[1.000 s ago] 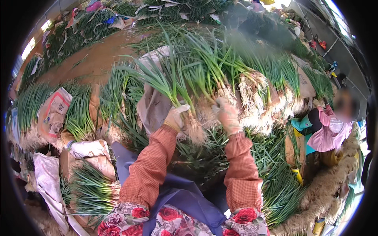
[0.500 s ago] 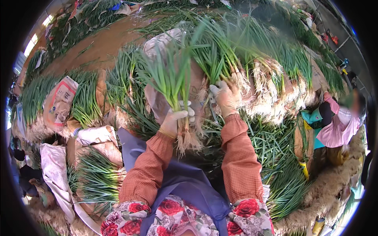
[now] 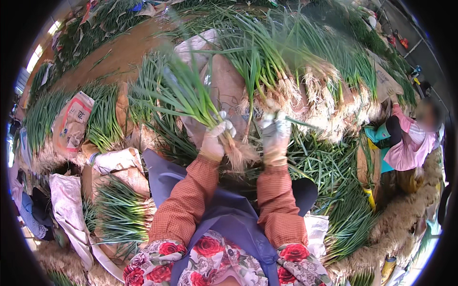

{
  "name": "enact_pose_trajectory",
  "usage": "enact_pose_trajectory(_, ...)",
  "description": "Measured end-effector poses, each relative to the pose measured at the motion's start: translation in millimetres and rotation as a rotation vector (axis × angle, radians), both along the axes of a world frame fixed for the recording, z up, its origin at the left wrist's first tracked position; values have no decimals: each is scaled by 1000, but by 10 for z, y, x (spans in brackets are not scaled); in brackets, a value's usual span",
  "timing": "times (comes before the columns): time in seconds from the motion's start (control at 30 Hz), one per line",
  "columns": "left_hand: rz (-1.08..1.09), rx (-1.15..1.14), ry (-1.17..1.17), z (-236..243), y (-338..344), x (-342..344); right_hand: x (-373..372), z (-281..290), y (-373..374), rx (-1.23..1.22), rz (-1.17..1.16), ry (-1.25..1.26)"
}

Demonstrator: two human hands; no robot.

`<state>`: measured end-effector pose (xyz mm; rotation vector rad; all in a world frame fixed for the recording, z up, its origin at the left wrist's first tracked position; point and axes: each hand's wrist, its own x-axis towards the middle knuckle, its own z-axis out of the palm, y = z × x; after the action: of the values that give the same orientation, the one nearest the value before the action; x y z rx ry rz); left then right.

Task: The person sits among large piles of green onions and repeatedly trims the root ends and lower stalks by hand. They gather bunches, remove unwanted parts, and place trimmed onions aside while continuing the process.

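Note:
My left hand, in a pale glove, is closed around a small bunch of green onions. The leaves fan up and leftward, blurred at the tips, and the whitish roots hang out below my fist toward the right. Just right of those roots is my right hand, also gloved and somewhat smeared by motion. Its fingers are curled, and a thin green onion leaf sticks out from them to the right. Right ahead of it lies a heap of green onions with roots facing me.
Brown and whitish sacks lie under and beside the heap. Loose green leaves cover the right side. A bundled pile of green onions lies at the lower left. A co-worker in pink sits at the right.
My right hand has drawn back from the heap toward me, with a leaf now showing in it. The bunch in my left hand has tilted, its tops leaning left and its roots swinging right.

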<state>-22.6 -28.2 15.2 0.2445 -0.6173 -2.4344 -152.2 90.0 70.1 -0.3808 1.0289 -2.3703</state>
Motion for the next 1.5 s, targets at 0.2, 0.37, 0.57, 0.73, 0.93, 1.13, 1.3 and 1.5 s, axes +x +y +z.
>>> enact_pose_trajectory(0.2, -124, 93, -71, 44, -99, -52, 318, 285, 198, 375, 139, 1232)
enact_pose_trajectory(0.37, -146, 99, -167, 312, 38, -95, 361, 294, 142, 1046, 62, 2051)
enact_pose_trajectory(0.57, 1, 88, -230, 350, 60, -168, 156, 207, 691, 1066, 451, 1913)
enact_pose_trajectory(0.73, 203, 11, -266, 230, -20, -215, 159, 213, 967, 531, 119, 1440)
enact_pose_trajectory(0.93, -34, 63, -150, 253, 189, -402, 110, 222, 252, 986, 41, 1829)
enact_pose_trajectory(1.13, -21, 45, -216, 165, 126, -165, 127, 75, 469, 599, 53, 1076)
enact_pose_trajectory(1.3, -20, -11, -174, 317, 267, -167, -208, 47, 657, 1103, -97, 1511)
enact_pose_trajectory(1.5, 34, -122, -226, 589, 188, -55, -444, -100, 1105, 1231, 264, 1433)
